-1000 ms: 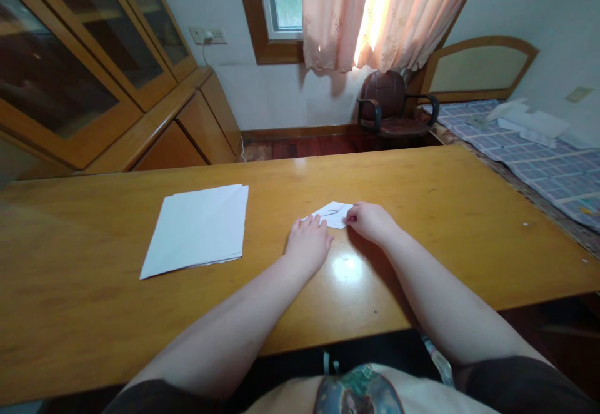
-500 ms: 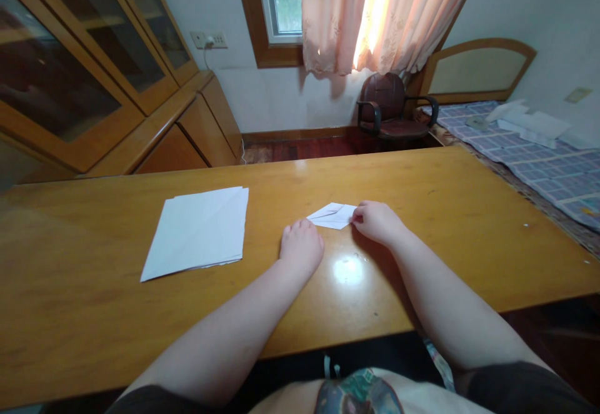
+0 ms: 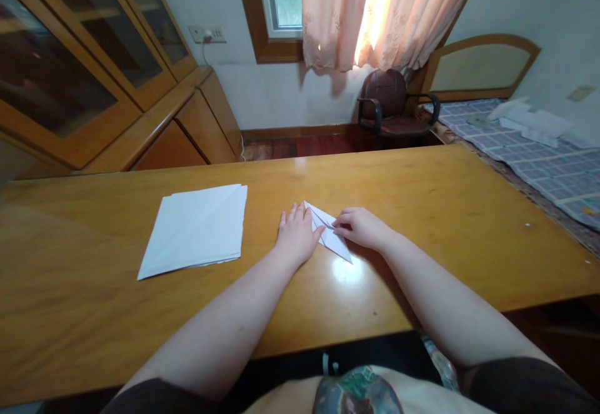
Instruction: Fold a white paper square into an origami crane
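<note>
Partly under hands (image 3: 297,237), folded paper (image 3: 334,242), paper stack (image 3: 197,229) leftward, chair (image 3: 385,98) beyond.

From the folded paper (image 3: 335,246), we have passage across the tabletop (image 3: 323,176) at 12 o'clock. Our left hand (image 3: 299,235) blocks 9 o'clock, with the paper stack (image 3: 194,232) beyond; our right hand (image 3: 360,226) blocks 3.

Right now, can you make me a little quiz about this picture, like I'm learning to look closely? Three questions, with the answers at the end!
1. True or false: the right hand touches the folded paper.
2. Which hand is nearer the paper stack? A) left hand B) right hand
3. Fill in the blank: beyond the table, below the pink curtain, stands a brown ____.

Key: 1. True. 2. A. 3. Chair.
</note>
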The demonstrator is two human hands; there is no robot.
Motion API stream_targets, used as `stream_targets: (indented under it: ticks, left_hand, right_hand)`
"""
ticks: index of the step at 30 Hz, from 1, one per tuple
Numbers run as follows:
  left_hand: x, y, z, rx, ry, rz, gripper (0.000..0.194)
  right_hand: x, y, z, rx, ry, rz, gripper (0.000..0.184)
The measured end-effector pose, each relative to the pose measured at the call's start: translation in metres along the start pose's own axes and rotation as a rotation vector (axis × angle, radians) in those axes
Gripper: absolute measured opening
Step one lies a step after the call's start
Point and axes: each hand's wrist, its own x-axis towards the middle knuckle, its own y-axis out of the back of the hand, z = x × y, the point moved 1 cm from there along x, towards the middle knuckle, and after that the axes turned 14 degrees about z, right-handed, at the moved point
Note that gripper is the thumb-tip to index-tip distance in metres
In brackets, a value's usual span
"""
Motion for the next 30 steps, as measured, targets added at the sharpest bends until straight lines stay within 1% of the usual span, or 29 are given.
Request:
stream_targets:
  ticks: [3, 5, 8, 11, 13, 14, 16, 17, 19, 23, 26, 30]
  left_hand:
    - [0.001, 0.002, 0.001, -0.028, -0.011, -0.008, 0.065]
    - [0.000, 0.004, 0.002, -0.053, -0.039, -0.027, 0.061]
    - [-0.001, 0.008, 0.003, -0.083, -0.098, -0.042, 0.054]
    - [-0.002, 0.010, 0.004, -0.099, -0.146, -0.031, 0.053]
    - [-0.002, 0.011, 0.004, -0.138, -0.183, -0.035, 0.048]
    - [-0.002, 0.011, 0.005, -0.165, -0.201, -0.035, 0.043]
    - [-0.001, 0.014, 0.005, -0.217, -0.232, -0.031, 0.030]
    - [-0.001, 0.015, 0.005, -0.232, -0.242, -0.031, 0.026]
    - [-0.001, 0.018, 0.005, -0.235, -0.251, -0.033, 0.021]
    - [-0.001, 0.021, 0.007, -0.190, -0.253, 0.016, 0.018]
    - [0.001, 0.017, 0.010, -0.231, -0.274, 0.040, 0.016]
    - [0.006, 0.007, 0.013, -0.295, -0.258, 0.019, 0.014]
  right_hand:
    - [-0.002, 0.000, -0.006, 0.068, 0.081, -0.060, 0.022]
    - [-0.003, -0.002, -0.010, 0.092, 0.113, -0.102, 0.022]
    - [-0.006, -0.006, -0.017, 0.147, 0.139, -0.154, 0.023]
    - [-0.008, -0.007, -0.021, 0.226, 0.133, -0.204, 0.020]
    - [-0.007, -0.003, -0.016, 0.241, 0.084, -0.181, 0.020]
    - [-0.005, 0.000, -0.011, 0.225, 0.049, -0.126, 0.021]
    - [-0.003, 0.007, 0.002, 0.130, -0.049, 0.052, 0.019]
    - [-0.002, 0.010, 0.009, 0.099, -0.081, 0.103, 0.018]
    - [-0.001, 0.012, 0.020, 0.109, -0.102, 0.106, 0.017]
    - [0.000, 0.005, 0.027, 0.169, -0.085, -0.001, 0.015]
    - [0.001, -0.003, 0.027, 0.173, -0.079, -0.021, 0.015]
    - [0.002, -0.007, 0.029, 0.194, -0.067, -0.017, 0.018]
